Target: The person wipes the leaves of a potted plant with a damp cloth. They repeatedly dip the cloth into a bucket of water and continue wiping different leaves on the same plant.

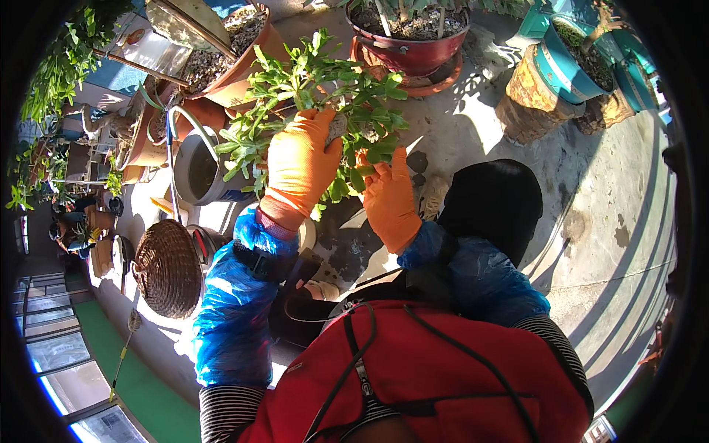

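Bushy green plant (301, 85), leafy, partly sunlit, spread wide

Plant room with many pots (415, 56)

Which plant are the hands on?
The bushy green plant below and left of the dark red pot: left hand over its leaves, right hand at its lower-right edge. Neither hand touches plants in that or the teal pots.

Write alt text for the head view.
An orange-gloved left hand and an orange-gloved right hand are at the foliage of a leafy green plant in bright sunlight. Nearby are a red pot, a grey bucket and a woven basket.
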Tool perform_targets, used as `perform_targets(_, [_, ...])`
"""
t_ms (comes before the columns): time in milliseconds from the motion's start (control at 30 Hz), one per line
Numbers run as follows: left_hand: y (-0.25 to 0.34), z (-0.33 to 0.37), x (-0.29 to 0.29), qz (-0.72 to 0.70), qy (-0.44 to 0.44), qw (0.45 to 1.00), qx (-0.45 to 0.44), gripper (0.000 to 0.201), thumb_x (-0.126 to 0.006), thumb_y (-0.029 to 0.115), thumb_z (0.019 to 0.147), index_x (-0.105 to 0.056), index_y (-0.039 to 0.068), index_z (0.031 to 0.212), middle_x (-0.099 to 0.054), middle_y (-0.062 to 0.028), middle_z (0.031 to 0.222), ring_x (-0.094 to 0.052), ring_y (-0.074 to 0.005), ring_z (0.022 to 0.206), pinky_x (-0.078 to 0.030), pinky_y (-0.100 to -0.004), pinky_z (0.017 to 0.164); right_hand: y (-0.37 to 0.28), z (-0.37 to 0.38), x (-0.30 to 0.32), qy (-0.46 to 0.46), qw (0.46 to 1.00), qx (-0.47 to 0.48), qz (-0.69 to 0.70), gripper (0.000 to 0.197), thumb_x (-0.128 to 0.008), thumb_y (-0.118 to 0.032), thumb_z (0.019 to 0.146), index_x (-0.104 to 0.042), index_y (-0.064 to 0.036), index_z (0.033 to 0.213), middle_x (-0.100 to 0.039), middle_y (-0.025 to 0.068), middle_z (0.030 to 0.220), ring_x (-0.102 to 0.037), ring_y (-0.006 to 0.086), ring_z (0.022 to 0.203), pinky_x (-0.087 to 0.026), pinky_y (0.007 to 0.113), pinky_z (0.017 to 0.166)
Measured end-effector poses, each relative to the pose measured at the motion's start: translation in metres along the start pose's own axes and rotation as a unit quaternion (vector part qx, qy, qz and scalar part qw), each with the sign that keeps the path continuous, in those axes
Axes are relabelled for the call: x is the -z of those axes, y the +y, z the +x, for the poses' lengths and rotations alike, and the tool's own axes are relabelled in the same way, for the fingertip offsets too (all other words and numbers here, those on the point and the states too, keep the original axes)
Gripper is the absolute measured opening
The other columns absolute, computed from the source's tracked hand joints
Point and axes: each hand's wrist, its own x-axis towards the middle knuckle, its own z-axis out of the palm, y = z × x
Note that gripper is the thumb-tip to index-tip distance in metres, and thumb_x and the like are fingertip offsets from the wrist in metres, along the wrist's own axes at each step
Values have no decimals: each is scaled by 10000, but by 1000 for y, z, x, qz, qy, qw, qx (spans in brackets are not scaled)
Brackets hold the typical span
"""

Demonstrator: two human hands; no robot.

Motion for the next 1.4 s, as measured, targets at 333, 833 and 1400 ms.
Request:
perform_targets(333, [24, -30, 3, 24, -116, 993, -20, 481, -762, 147, 836, -679, 24, 1293, -690, -193, 1209, -682, -415, 1041, -563, -464, 882, -7, -3, -11, -93, 992, -23, 81, 624, -514, -644, 1062, -600, -125, 1399, -688, 51, 1280, -619, 227, 1208, -487, 403, 1052])
perform_targets(833, [25, -53, 43, -308, -96, 945, 61, 394, -728, -15, 842, -727, -21, 1235, -723, -137, 1136, -696, -202, 1017, -552, -328, 913, -8, 2, 2, -41, 998, 11, 37, 751, -508, -700, 1035, -591, -62, 1421, -666, 90, 1328, -613, 289, 1204, -467, 431, 1103])
perform_targets(1400, [28, -22, -25, -127, -70, 989, -11, 460, -754, 131, 816, -709, 35, 1264, -712, -205, 1175, -697, -402, 1041, -564, -452, 913, -14, 17, 8, -166, 977, -42, 129, 850, -487, -745, 1012, -517, -65, 1521, -597, 116, 1482, -567, 285, 1332, -399, 431, 1193])
